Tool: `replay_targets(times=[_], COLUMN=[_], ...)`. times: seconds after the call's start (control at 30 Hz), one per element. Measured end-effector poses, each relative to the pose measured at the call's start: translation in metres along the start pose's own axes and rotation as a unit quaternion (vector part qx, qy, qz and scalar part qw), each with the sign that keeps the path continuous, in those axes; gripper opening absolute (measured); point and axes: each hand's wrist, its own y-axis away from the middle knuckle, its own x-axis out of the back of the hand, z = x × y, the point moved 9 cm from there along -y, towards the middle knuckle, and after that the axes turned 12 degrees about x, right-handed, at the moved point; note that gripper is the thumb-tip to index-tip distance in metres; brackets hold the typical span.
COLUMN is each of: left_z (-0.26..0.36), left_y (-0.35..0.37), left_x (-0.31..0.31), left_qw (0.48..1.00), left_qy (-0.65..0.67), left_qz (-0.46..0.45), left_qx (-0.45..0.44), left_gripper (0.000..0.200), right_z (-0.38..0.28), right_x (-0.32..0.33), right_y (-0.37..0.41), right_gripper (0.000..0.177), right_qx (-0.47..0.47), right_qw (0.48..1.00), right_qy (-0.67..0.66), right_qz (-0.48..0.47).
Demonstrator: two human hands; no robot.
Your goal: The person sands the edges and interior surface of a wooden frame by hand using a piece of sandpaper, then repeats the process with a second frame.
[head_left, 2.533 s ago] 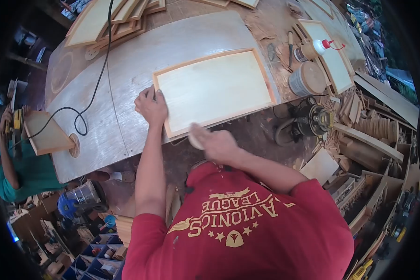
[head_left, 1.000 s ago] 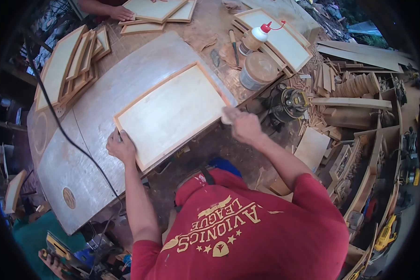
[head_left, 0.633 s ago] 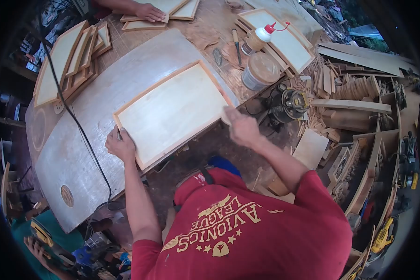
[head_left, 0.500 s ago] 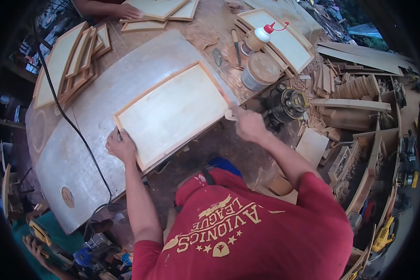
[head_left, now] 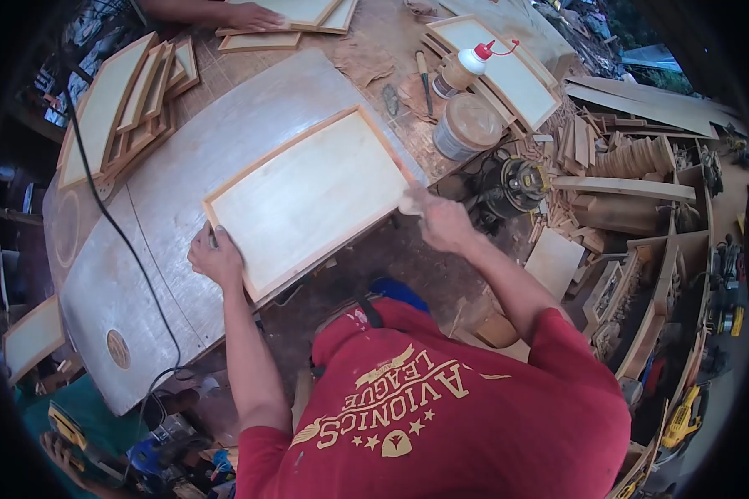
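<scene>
A shallow wooden-framed panel (head_left: 308, 200) with a pale face lies tilted on the metal-like sheet (head_left: 183, 158) at the table's edge. My left hand (head_left: 216, 256) grips the panel's left edge, its fingers wrapped round the frame. At the panel's right edge, my right hand (head_left: 441, 219) is closed round a small pale pad (head_left: 408, 202), which touches or nearly touches the frame; the fingers are partly blurred.
Stacked frames (head_left: 121, 108) stand at the left. A glue bottle (head_left: 461, 70), a tub (head_left: 468, 126) and a router-like tool (head_left: 512, 187) are at the right. A black cable (head_left: 129, 241) crosses the sheet. Another person's hand (head_left: 256, 17) rests on far panels.
My right hand has shifted very slightly at the frame's edge. At the lower left, a framed panel has come into view, and the co-worker's hand at the top has moved right.
</scene>
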Motion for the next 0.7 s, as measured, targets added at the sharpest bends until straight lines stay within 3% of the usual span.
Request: replay_targets(times=[0.03,0.13,0.2,0.27,0.37,0.47,0.57,0.7], left_z=[0.0,-0.001,0.0,0.002,0.0,0.003,0.001,0.001], left_y=[0.001,-0.002,0.0,0.001,0.0,0.0,0.003,-0.001], left_x=[-0.002,0.0,0.001,0.003,0.002,0.002,0.002,0.0], left_qw=[1.0,1.0,1.0,1.0,1.0,1.0,1.0,1.0], left_qy=[0.004,0.014,0.016,0.011,0.01,0.016,0.012,0.016], left_qz=[0.0,0.002,-0.012,-0.011,-0.009,-0.008,-0.004,-0.006], left_qx=[-0.006,-0.005,-0.001,0.007,0.01,0.001,0.005,0.002], left_gripper=[0.038,0.038,0.038,0.038,0.038,0.038,0.038,0.038], right_z=[0.017,-0.001,-0.036,-0.077,-0.074,-0.014,-0.015,-0.129], right_x=[0.002,-0.012,-0.03,-0.049,-0.046,-0.005,-0.019,-0.076], right_y=[-0.001,0.005,0.003,0.0,-0.003,0.002,0.006,-0.008], right_gripper=[0.073,0.073,0.071,0.068,0.067,0.065,0.065,0.075], right_qx=[-0.068,-0.061,0.041,0.053,0.018,0.003,0.004,0.12], right_qw=[0.994,0.998,0.994,0.996,0.998,0.994,0.996,0.991], right_qy=[0.041,-0.006,-0.021,-0.061,-0.021,0.072,0.043,-0.032], right_qz=[-0.07,0.004,0.099,0.038,-0.06,0.085,0.077,0.05])
